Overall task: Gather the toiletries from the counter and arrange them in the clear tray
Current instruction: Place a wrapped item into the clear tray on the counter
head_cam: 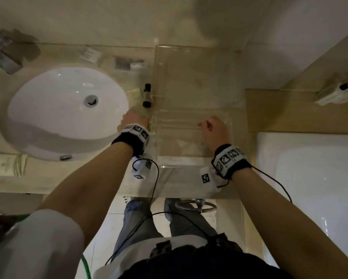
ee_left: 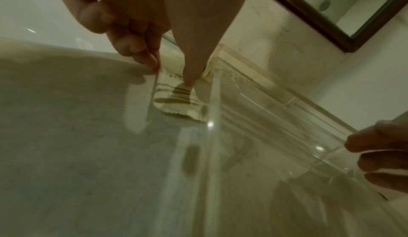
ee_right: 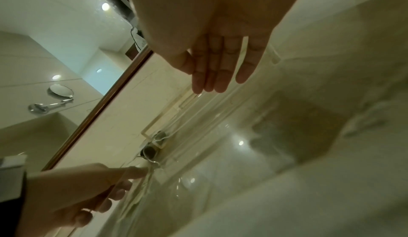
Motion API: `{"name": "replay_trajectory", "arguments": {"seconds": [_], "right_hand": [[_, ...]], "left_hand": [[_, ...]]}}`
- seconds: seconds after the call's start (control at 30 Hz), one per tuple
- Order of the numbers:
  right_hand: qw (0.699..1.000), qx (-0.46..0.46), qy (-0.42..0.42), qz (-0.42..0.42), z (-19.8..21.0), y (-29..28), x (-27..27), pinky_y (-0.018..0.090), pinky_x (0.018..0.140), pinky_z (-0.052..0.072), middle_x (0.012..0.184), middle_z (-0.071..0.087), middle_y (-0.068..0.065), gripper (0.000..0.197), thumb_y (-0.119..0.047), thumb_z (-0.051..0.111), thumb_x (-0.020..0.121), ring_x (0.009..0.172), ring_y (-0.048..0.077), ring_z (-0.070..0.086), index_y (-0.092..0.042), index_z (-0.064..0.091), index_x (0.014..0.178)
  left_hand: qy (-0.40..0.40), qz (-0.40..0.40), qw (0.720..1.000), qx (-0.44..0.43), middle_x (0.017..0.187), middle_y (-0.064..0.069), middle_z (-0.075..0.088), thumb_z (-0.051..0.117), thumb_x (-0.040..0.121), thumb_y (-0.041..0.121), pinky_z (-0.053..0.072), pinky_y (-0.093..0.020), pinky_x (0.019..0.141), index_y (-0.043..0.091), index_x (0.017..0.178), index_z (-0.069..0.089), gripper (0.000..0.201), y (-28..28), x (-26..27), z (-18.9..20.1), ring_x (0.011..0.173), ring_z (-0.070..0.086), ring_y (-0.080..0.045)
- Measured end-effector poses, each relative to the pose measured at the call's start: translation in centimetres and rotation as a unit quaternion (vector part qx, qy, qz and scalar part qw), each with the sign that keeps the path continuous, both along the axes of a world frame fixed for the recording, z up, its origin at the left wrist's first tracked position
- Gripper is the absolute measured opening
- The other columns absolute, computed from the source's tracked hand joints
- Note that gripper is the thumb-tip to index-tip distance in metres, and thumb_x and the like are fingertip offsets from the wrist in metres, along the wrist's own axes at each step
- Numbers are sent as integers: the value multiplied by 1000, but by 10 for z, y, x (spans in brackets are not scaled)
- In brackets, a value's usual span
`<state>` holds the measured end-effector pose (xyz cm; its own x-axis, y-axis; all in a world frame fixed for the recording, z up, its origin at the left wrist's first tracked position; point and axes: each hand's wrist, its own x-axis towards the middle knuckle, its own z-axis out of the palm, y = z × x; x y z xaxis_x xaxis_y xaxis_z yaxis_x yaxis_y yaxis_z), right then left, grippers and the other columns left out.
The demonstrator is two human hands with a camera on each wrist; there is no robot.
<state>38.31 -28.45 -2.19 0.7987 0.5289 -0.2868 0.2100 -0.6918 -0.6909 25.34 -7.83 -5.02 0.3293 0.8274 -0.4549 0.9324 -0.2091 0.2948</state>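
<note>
Two hands are over the bench, one at each side of the near tray.

Left hand: the index finger is stretched out and its tip presses a striped sachet flat on the bench, just outside the tray's left wall. The other left fingers are curled under the palm and hold nothing; one curled fingertip touches the bench beside the sachet.

Right hand: the fingers are straight and close together, with the thumb set slightly apart. They hover above the far wall of the tray; whether they touch it cannot be told. They hold nothing.

Tray: clear, on the bench directly under the right hand, with nothing visible inside. A second clear tray stands beyond the fingertips, against the back wall.

Small bottle, dark-capped at both ends: lies on the bench just beyond the left fingertips, beside the far tray's left wall. A pale sachet lies next to it.

Two packets lie farther off near the back wall. The sink is left of the left hand, and another sachet lies at the near left edge of the bench.
</note>
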Motion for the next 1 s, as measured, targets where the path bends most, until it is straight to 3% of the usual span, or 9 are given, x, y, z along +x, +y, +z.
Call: {"name": "replay_trajectory", "arguments": {"seconds": [0.13, 0.23, 0.33, 0.47, 0.6, 0.7, 0.77, 0.87, 1.0], "right_hand": [[999, -38, 11, -3, -5, -12, -5, 29, 82, 45, 101, 60, 6, 29, -24, 44, 95, 90, 22, 58, -5, 66, 96], [1000, -14, 18, -22, -5, -16, -9, 32, 86, 48, 104, 61, 8, 26, -22, 45, 94, 91, 23, 58, -7, 66, 93], [1000, -2, 19, -22, -6, -14, -6, 22, 76, 40, 96, 55, 1, 25, -18, 45, 94, 83, 15, 52, -8, 67, 90], [996, 77, -32, -40, -7, -18, -1, 13, 63, 38, 88, 62, 13, 21, -12, 51, 91, 75, 17, 52, 0, 66, 84], [975, 174, -110, -85, -8, -20, 6, 22, 61, 42, 91, 61, 24, 23, -12, 50, 85, 74, 25, 55, 6, 63, 90], [965, 184, -131, -135, -7, -30, 10, 29, 72, 46, 106, 54, 26, 24, -4, 50, 86, 85, 21, 50, 6, 55, 107], [968, 164, -128, -139, -6, -39, 9, 32, 78, 45, 109, 54, 25, 23, 1, 49, 87, 88, 20, 49, 6, 55, 108], [978, 133, -150, -52, -5, -53, -1, 35, 79, 44, 97, 59, 21, 19, -1, 47, 84, 86, 27, 54, 3, 61, 95], [976, -5, -54, 211, -9, -67, -25, 30, 83, 45, 98, 63, 15, 17, -12, 53, 90, 91, 27, 57, -3, 66, 95]], "left_hand": [[-14, 16, 1000, -19, 111, -8, 65, 53, 73, 41, 51, -43, 88, 20, 111, 59, 43, -8, 6, 12, 99, 63, -34], [-7, 16, 1000, -23, 123, -17, 60, 55, 86, 29, 48, -45, 94, 9, 120, 54, 40, -13, 4, 16, 111, 58, -36], [-12, 57, 998, -24, 132, -20, 52, 45, 94, 25, 41, -44, 99, 3, 128, 42, 40, -13, 1, 32, 120, 53, -36], [-159, 72, 985, 9, 110, -21, 61, 40, 95, 23, 44, -39, 82, 5, 111, 44, 25, -18, -13, 61, 98, 59, -35], [-201, -180, 962, 38, 85, -8, 56, 47, 95, 24, 36, -30, 68, 8, 98, 52, 18, -47, -15, 75, 79, 55, -25], [-162, -413, 894, 57, 84, -11, 61, 49, 89, 22, 42, -31, 64, 7, 86, 60, 19, -83, -13, 65, 76, 59, -28], [-141, -506, 848, 65, 79, -10, 63, 45, 83, 23, 46, -30, 58, 9, 81, 61, 21, -103, -15, 50, 68, 61, -29], [-45, -540, 840, 13, 104, -6, 61, 48, 90, 21, 46, -31, 71, 15, 103, 58, 18, -119, -15, 36, 89, 60, -28], [-20, -539, 842, -3, 118, -1, 56, 50, 91, 30, 48, -32, 81, 23, 120, 56, 31, -121, -18, 30, 102, 59, -23]]}}
